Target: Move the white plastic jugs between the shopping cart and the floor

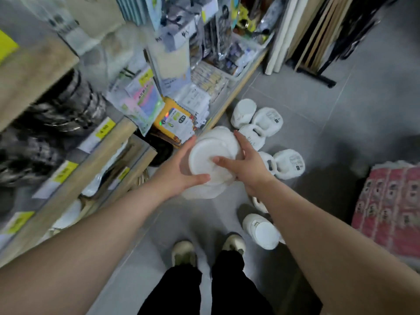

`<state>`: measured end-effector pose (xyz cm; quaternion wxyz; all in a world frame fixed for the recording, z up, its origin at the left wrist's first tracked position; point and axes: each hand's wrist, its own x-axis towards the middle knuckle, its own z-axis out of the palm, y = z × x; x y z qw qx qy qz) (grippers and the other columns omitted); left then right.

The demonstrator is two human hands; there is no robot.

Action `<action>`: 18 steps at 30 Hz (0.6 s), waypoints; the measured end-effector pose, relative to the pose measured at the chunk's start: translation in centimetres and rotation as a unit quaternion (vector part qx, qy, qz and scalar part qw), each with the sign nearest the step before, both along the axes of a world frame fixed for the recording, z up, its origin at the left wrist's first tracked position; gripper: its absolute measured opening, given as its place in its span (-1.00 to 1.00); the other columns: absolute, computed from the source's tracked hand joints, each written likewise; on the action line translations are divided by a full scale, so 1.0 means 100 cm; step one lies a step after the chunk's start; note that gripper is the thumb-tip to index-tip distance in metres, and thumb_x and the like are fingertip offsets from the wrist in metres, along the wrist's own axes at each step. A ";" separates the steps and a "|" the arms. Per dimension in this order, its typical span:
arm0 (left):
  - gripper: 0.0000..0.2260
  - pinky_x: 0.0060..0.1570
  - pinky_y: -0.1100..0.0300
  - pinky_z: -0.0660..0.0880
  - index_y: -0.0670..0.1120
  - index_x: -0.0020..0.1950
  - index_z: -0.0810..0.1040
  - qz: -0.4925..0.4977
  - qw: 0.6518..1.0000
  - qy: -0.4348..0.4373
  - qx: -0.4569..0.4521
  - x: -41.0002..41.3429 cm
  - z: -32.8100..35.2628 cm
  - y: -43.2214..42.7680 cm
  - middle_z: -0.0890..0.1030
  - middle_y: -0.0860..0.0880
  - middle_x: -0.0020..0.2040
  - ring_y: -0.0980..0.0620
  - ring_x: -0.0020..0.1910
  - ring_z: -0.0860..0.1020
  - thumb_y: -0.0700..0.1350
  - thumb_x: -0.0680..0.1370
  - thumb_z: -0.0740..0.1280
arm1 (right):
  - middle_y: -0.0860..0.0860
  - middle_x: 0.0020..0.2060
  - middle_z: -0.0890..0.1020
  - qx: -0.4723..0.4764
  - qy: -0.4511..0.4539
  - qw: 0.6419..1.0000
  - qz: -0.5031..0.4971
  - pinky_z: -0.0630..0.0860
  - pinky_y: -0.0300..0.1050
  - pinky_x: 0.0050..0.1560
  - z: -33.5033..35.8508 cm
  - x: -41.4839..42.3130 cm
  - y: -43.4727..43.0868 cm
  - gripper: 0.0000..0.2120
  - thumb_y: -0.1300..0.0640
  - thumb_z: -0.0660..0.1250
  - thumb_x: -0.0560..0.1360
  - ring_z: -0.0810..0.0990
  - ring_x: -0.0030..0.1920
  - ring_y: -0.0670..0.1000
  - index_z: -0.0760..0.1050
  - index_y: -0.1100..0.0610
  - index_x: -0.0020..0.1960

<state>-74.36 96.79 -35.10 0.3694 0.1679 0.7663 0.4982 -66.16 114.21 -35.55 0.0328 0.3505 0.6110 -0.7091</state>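
Observation:
I hold one white plastic jug (210, 147) between both hands above the grey floor, its flat bottom turned toward me. My left hand (179, 172) grips its left side with the thumb across the bottom. My right hand (246, 165) grips its right side, thumb on the bottom too. Another white jug (200, 193) lies partly hidden under the held one. Several more white jugs lie on the floor: a cluster (267, 120) by the shelf, a pair (288, 163) to the right, and one (262, 231) beside my right shoe. No shopping cart is in view.
Wooden store shelves (106, 160) packed with goods run along the left. A pink-wrapped pack (391, 210) sits on the floor at right. Upright boards and a black rack base (318, 76) stand at the back. My shoes (208, 250) are on grey floor tiles.

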 end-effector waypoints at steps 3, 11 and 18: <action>-0.10 0.25 0.37 0.37 0.10 0.52 0.18 0.019 1.000 0.001 0.013 0.012 0.057 -0.031 0.36 0.37 0.23 0.48 0.11 0.42 -0.19 0.32 0.59 | -0.09 0.30 0.49 0.028 0.018 0.999 0.028 0.59 0.05 0.15 0.057 0.004 -0.024 -0.10 0.06 0.62 0.27 0.54 0.23 -0.04 0.23 -0.08 0.50; -0.09 0.06 0.28 0.53 0.03 0.55 0.16 0.113 0.991 -0.007 0.071 0.050 0.127 -0.095 0.45 0.09 0.37 0.30 0.14 0.54 -0.31 0.33 0.55 | -0.12 0.14 0.55 0.051 0.058 0.989 0.128 0.61 0.11 0.07 0.121 0.006 -0.075 -0.11 -0.05 0.64 0.21 0.59 0.14 0.00 0.30 -0.13 0.44; -0.09 0.12 0.41 0.46 0.08 0.52 0.22 0.318 0.945 0.071 0.041 0.123 0.163 -0.127 0.42 0.26 0.32 0.19 0.27 0.46 -0.14 0.28 0.62 | -0.03 0.24 0.52 0.062 0.095 0.941 0.319 0.58 0.11 0.14 0.161 0.001 -0.107 -0.10 0.05 0.62 0.26 0.58 0.17 0.02 0.26 -0.09 0.49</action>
